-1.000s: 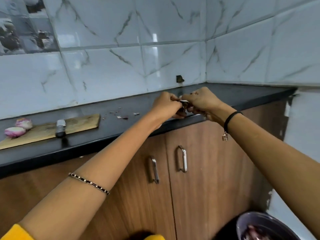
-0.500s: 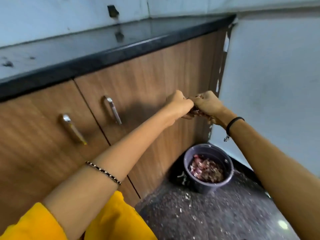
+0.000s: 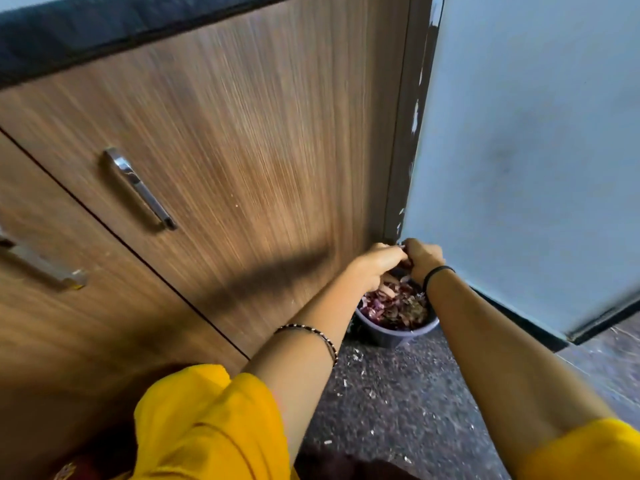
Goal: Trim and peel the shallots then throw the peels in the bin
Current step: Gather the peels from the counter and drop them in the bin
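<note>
Both hands are down low, pressed together knuckle to knuckle right over the bin. The left hand (image 3: 375,263) and the right hand (image 3: 424,258) each have their fingers curled in tight. From here I can't tell whether anything is clutched between them, because the fingers hide it.

Directly under them sits a small round grey bin (image 3: 394,336) on the floor, tucked into the corner. It is heaped with purple and brown shallot peels (image 3: 391,308).

A thin black band (image 3: 438,271) circles the right wrist, and a beaded bracelet (image 3: 311,332) sits further up the left forearm. Both arms come out of yellow sleeves (image 3: 207,427).

The dark speckled floor (image 3: 398,393) near the bin is littered with pale scraps (image 3: 356,355). On the left rises a wood-grain cabinet door (image 3: 259,150) with a slanting metal handle (image 3: 140,188), under a black countertop edge (image 3: 86,26). A second handle (image 3: 41,265) shows on the next door. A pale wall (image 3: 536,150) stands on the right.
</note>
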